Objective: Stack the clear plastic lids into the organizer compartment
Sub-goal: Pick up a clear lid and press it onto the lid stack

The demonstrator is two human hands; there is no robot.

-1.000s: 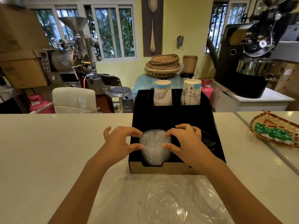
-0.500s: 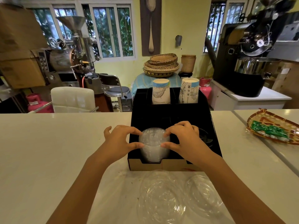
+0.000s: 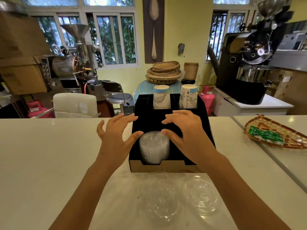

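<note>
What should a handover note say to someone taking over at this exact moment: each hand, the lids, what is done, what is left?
Left hand: open, fingers spread, thumb tip at the left edge of the stack, no grip.
Right hand: open, thumb at the stack's top right edge, holding nothing.
Stack of clear plastic lids: sits in the front left compartment of the black cardboard organizer.
Loose clear plastic lids: two piles lie on the white counter in front of the organizer, one central, one to its right.
Done: one stack is in.
Left: gather the loose lids and add them.
</note>
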